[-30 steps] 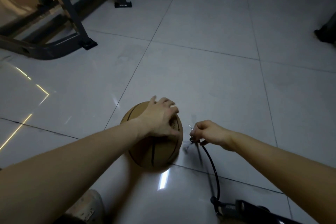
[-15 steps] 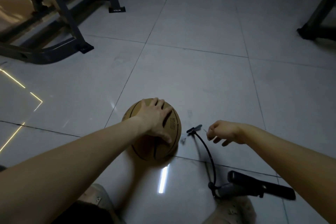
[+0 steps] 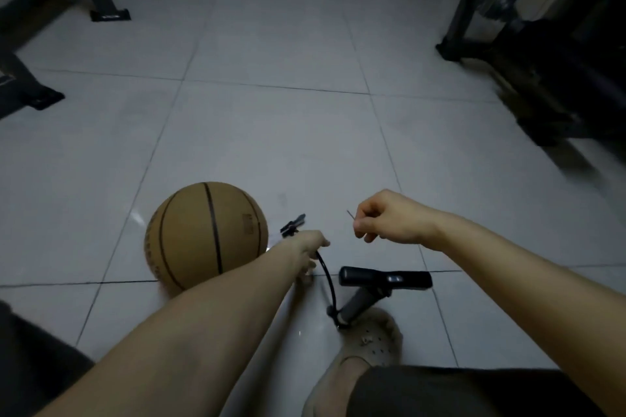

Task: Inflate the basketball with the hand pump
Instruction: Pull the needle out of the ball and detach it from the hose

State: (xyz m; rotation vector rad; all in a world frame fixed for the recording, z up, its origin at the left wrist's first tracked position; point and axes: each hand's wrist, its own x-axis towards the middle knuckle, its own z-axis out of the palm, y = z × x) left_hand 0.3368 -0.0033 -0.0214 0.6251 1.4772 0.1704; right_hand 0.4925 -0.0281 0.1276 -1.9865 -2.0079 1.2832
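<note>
A tan basketball [image 3: 206,234] with black seams lies on the tiled floor at lower left, with no hand on it. To its right my left hand [image 3: 310,247] grips the black pump hose [image 3: 327,281] just below its clamp head [image 3: 293,225]. The hose curves down to the dark hand pump [image 3: 364,301], whose T-handle [image 3: 386,278] lies across the floor. My right hand [image 3: 389,220] hovers further right and pinches a thin metal needle [image 3: 350,214] between thumb and fingers.
My foot in a beige clog [image 3: 369,338] rests at the pump's base. Dark metal frame legs [image 3: 108,13] stand at the far left. A black exercise machine [image 3: 542,54] fills the right side. Grey floor tiles [image 3: 271,132] stretch ahead.
My left hand left the top of the basketball and took hold of the hose near its head. My right hand released the hose and rose to the right, holding the needle.
</note>
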